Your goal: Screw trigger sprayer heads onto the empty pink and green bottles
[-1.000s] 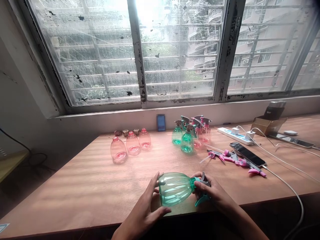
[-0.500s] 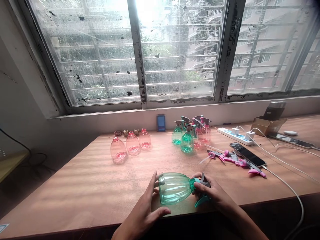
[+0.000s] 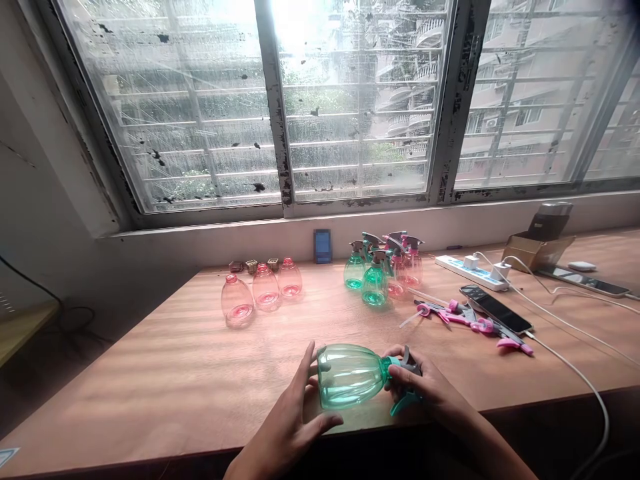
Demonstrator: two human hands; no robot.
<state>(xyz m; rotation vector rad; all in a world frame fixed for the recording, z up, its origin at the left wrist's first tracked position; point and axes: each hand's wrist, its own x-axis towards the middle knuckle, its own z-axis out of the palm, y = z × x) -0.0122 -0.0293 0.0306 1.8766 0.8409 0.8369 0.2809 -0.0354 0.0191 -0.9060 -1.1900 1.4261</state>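
Note:
A clear green spray bottle lies on its side in the air near the table's front edge, its base to the left. My right hand pinches the turquoise collar where the grey and turquoise trigger head meets the neck. At the base, my left hand is open, thumb apart and fingers stretched along the bottle's end; some fingertips show behind the green plastic. Whether they touch it I cannot tell. Three pink bottles without heads stand upright behind, to the left. Loose pink and grey trigger heads lie to the right.
Several green and pink spray bottles with heads stand grouped at the back. A black phone, a white power strip and trailing cables occupy the right side. An open cardboard box sits farther back, and a small blue-screened device leans on the wall.

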